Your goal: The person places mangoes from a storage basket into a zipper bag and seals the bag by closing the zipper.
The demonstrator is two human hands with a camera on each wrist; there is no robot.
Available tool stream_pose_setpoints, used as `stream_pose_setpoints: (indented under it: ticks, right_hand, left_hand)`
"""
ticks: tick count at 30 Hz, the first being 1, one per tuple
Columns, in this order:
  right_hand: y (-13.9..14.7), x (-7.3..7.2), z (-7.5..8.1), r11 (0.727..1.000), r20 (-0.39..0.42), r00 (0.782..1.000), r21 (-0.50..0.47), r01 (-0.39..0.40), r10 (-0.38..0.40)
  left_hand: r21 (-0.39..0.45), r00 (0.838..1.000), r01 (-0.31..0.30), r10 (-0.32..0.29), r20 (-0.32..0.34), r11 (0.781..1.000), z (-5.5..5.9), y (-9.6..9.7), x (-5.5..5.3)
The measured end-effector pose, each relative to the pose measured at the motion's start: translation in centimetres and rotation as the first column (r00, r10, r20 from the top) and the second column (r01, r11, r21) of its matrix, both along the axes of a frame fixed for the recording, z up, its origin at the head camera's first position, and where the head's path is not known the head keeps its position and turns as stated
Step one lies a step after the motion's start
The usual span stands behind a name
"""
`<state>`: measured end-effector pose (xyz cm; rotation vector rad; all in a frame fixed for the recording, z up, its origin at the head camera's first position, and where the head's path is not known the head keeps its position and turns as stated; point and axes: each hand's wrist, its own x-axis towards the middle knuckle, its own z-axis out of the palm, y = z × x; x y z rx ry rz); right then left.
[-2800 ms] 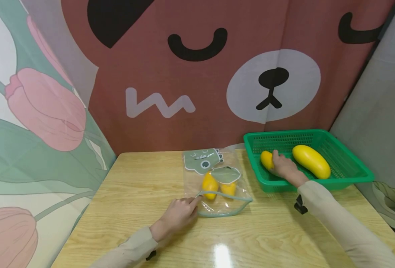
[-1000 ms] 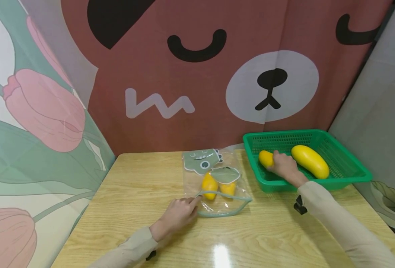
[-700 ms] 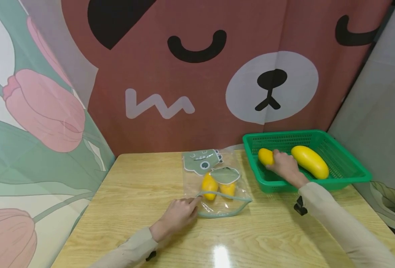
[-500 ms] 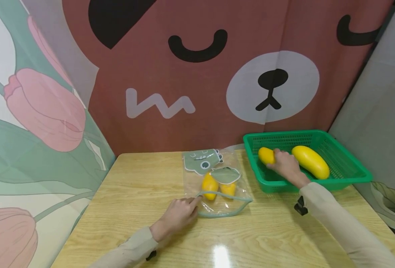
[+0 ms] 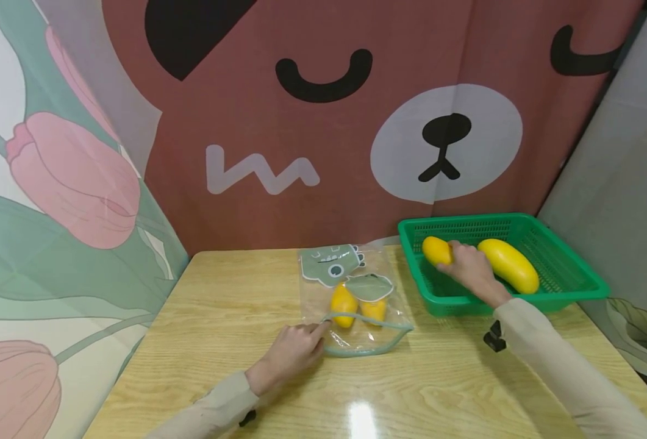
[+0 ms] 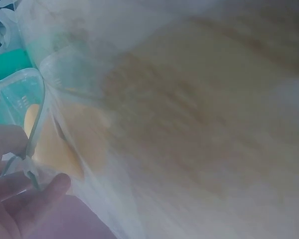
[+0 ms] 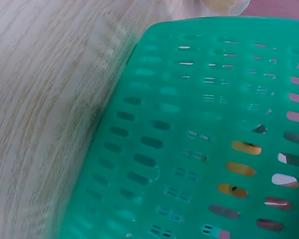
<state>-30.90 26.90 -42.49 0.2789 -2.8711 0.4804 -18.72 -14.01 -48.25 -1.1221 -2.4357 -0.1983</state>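
Pinching the rim [image 5: 363, 352] of a clear plastic bag [image 5: 331, 262] with my left hand [image 5: 293, 349], I think I stop its mouth flopping shut. Two mangoes [image 5: 344, 305] lie inside. My right hand [image 5: 472, 268] has its fingers gripping a third mango [image 5: 436, 250] by its near end, maybe the easiest to reach, in the green basket [image 5: 455, 307]. The left wrist view shows my pinch closer; the right wrist view shows slotted basket wall, yellow behind it, not my grip.
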Motion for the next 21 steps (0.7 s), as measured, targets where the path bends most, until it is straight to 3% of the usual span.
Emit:
stream_pose_setpoints:
  ticks: [21]
  right_hand:
    - [0.6,1.5,0.5,0.999,-0.036,0.999,-0.037,-0.024,0.022]
  left_hand:
    - [-0.023,0.999,-0.027,0.027,0.043,0.999,0.5,0.2,0.3]
